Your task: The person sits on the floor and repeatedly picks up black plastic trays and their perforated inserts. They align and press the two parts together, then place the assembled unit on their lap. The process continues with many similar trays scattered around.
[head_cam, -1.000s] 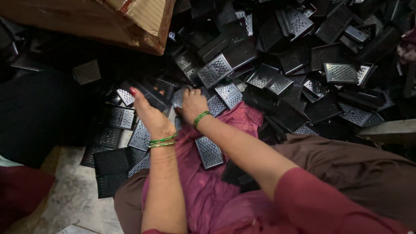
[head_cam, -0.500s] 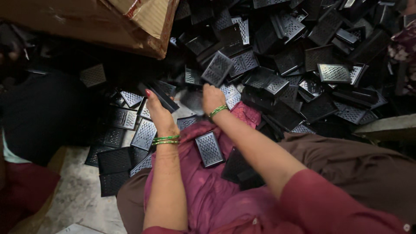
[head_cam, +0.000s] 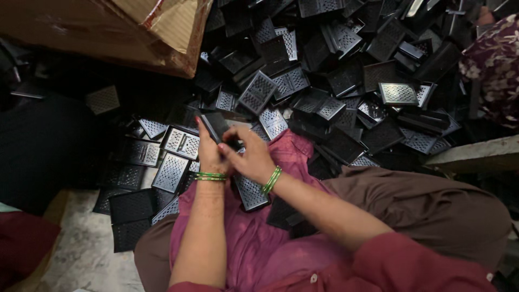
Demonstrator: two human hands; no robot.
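My left hand [head_cam: 208,154] and my right hand [head_cam: 250,158] meet over my lap, both with green bangles at the wrist. Together they grip a small black rectangular plastic piece [head_cam: 218,125], the left from its left side, the right from below. A perforated grater-like plate [head_cam: 251,193] lies on the pink cloth [head_cam: 254,243] over my lap, just under the right wrist. A large heap of black plastic housings and perforated plates [head_cam: 346,75] spreads in front of me.
A brown cardboard box [head_cam: 108,32] sits at the upper left. Several plates [head_cam: 172,172] lie flat to the left of my lap. Another person in patterned clothing [head_cam: 494,70] sits at the right edge. A pale stone ledge [head_cam: 476,154] is at the right.
My right hand reached up into the heap, then came back down to meet my left hand, and both now hold a black piece between them.
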